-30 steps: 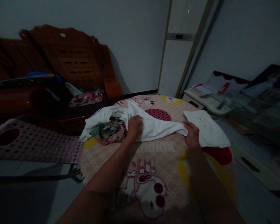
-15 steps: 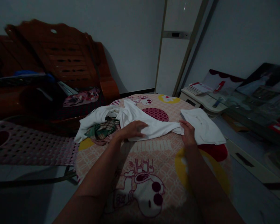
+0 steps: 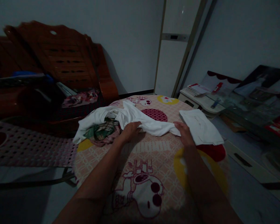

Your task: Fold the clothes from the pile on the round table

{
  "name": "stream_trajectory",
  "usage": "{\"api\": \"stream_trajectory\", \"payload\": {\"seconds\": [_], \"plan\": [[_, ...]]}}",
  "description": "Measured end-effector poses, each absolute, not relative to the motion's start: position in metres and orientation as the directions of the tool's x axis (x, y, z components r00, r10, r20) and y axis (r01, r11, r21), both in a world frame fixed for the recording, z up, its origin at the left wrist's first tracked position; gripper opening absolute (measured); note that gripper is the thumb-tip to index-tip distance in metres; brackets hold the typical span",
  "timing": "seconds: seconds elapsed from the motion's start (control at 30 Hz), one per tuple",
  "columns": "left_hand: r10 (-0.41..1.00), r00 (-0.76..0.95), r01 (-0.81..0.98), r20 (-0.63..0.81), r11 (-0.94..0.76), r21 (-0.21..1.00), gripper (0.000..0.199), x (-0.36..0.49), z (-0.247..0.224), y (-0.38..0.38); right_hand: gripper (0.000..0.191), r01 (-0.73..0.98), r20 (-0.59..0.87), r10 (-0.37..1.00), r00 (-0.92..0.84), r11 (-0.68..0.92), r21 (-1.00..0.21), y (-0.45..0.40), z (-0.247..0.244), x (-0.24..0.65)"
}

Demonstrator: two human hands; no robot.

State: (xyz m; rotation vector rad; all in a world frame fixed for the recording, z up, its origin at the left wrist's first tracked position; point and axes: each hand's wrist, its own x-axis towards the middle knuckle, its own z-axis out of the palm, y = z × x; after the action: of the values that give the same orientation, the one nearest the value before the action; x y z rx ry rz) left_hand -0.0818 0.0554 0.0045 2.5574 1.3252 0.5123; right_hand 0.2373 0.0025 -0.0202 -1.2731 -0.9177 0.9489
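A white cloth garment (image 3: 151,123) stretches across the round table between my two hands. My left hand (image 3: 131,130) is closed on its near edge, fingers pinching the fabric. At the garment's right end, my right hand (image 3: 184,132) grips the narrow tip between thumb and fingers. The rest of the white fabric lies bunched to the left, over a green and pink checked cloth (image 3: 105,129). Just right of my right hand rests a folded white cloth (image 3: 202,127).
A patterned tablecloth (image 3: 154,158) with cartoon dogs covers the table. Behind on the left stands a carved wooden bench (image 3: 63,59); a woven lounge chair (image 3: 37,146) is nearer. A glass-topped stand (image 3: 242,105) holding papers is at the right.
My left hand has closed on the garment's near edge, where it was spread above the fabric. My right hand has shifted slightly left, and the stretched part looks slacker and narrower.
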Motion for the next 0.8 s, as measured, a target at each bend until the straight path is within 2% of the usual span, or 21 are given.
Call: {"api": "stream_trajectory", "payload": {"seconds": [0.07,0.17,0.23,0.3,0.37,0.43,0.57,0.63,0.7,0.8], "plan": [[0.806,0.541,0.681,0.24,-0.587,0.437,0.028,-0.077,0.01,0.053,0.058,0.104,0.026,0.985,0.171,0.009,-0.995,-0.001,-0.014,0.234],[0.771,0.566,0.506,0.29,-0.603,0.617,0.032,-0.072,0.019,0.049,0.073,0.382,0.125,0.992,0.009,0.113,-0.917,-0.001,-0.009,0.228],[0.762,0.594,0.396,0.26,-0.558,0.73,0.034,-0.069,0.024,0.047,0.064,0.494,0.215,0.976,-0.027,0.2,-0.846,0.002,-0.009,0.224],[0.761,0.62,0.291,0.193,-0.451,0.843,0.036,-0.065,0.028,0.042,0.043,0.526,0.234,0.972,-0.035,0.217,-0.823,0.003,-0.009,0.222],[0.765,0.635,0.168,0.107,-0.272,0.948,0.036,-0.06,0.033,0.034,0.026,0.479,0.196,0.981,-0.019,0.18,-0.859,0.003,-0.008,0.223],[0.757,0.653,0.032,0.004,-0.033,0.999,0.038,-0.052,0.037,0.023,0.021,0.341,0.153,0.988,0.02,0.137,-0.93,0.0,-0.005,0.226],[0.666,0.732,-0.156,-0.142,0.367,0.917,0.044,-0.031,0.048,-0.008,0.019,-0.05,0.054,0.99,0.132,0.061,-0.997,-0.011,0.009,0.233],[0.613,0.773,-0.197,-0.166,0.48,0.855,0.045,-0.02,0.053,-0.021,0.019,-0.154,0.001,0.988,0.157,0.026,-0.988,-0.015,0.015,0.234],[0.588,0.789,-0.222,-0.176,0.541,0.812,0.044,-0.013,0.055,-0.026,0.02,-0.187,-0.025,0.987,0.156,0.004,-0.982,-0.016,0.017,0.234],[0.652,0.735,-0.26,-0.185,0.524,0.811,0.04,-0.014,0.052,-0.013,0.024,-0.219,-0.023,0.98,0.196,0.021,-0.975,-0.012,0.012,0.237]]}}
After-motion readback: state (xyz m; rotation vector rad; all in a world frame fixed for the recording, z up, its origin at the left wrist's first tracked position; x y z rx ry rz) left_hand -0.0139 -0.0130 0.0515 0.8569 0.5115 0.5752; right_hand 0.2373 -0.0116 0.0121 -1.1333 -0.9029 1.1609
